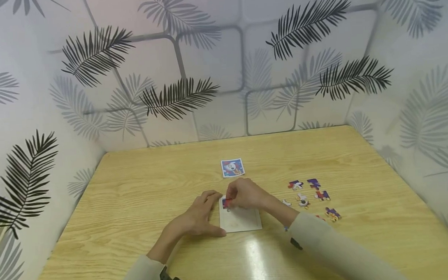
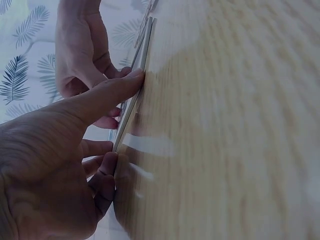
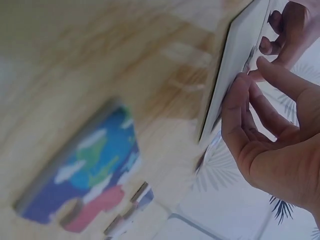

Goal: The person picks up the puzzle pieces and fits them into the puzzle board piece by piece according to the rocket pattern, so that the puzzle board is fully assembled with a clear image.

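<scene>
A white puzzle tray lies flat on the wooden table in front of me. Along its left side rests my left hand, thumb at the near corner and fingertips towards the far one. My right hand reaches over the tray and pinches a red and purple jigsaw piece at the far left corner. Its fingers partly hide that piece. In the right wrist view, the right fingertips meet close over the tray surface, with the left fingers just beyond.
Behind the tray lies a square picture card with a white cartoon figure. Several loose jigsaw pieces are spread to the right, some partly hidden by my right forearm. A leaf-patterned curtain stands along the table's far edge.
</scene>
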Demonstrator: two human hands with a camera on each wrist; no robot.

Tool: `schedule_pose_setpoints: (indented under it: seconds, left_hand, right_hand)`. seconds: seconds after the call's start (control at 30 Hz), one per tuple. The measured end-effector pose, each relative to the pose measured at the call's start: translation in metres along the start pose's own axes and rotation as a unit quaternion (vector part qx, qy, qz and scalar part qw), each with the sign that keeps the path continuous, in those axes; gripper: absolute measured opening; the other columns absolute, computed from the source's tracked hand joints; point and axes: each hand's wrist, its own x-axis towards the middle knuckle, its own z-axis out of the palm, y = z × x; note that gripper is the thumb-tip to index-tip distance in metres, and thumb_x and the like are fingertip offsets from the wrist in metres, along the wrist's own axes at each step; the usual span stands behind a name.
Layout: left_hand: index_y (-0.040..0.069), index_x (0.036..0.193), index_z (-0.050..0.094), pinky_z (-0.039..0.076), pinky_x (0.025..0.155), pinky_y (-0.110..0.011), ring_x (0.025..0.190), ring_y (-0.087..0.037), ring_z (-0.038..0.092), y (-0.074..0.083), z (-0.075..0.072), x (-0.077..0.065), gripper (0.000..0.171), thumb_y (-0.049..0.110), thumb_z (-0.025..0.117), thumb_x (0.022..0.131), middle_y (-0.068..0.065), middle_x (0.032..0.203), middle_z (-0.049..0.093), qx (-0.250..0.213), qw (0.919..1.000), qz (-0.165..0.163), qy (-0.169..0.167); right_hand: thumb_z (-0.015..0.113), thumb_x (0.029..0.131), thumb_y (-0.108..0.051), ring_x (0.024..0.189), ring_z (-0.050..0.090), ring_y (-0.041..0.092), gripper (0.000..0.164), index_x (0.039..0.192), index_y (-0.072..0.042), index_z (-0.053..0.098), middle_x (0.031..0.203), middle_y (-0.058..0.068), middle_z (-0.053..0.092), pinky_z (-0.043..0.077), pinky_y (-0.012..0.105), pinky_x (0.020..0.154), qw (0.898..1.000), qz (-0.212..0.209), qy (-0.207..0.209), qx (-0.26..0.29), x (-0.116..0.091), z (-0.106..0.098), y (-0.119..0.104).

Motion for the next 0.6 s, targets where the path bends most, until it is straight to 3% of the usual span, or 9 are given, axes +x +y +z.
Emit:
schedule_pose_setpoints:
  seconds: [0.2,0.6]
  left_hand:
    - [0.012,0.156,0.031,0.03,0.118,-0.055,0.147,-0.035,0.027,0.0,0.0013,0.001,0.106,0.048,0.086,0.073,-0.008,0.16,0.026,0.005,1.0,-0.007,0.001]
    - [0.01,0.156,0.03,0.031,0.117,-0.056,0.146,-0.036,0.028,0.0025,0.0006,-0.0006,0.106,0.045,0.087,0.073,-0.009,0.16,0.026,-0.003,1.0,-0.005,0.003]
  right_hand:
    - [0.085,0.075,-0.007,0.081,0.059,0.016,0.021,0.091,-0.01,0.071,0.086,0.003,0.068,0.049,0.03,0.072,0.999,-0.019,0.017,-0.04,-0.0023,0.0029,0.0013]
    - [0.083,0.077,-0.007,0.078,0.061,0.017,0.019,0.09,-0.01,0.069,0.083,0.003,0.069,0.05,0.032,0.071,0.997,-0.033,0.04,-0.058,-0.0042,0.006,-0.0003]
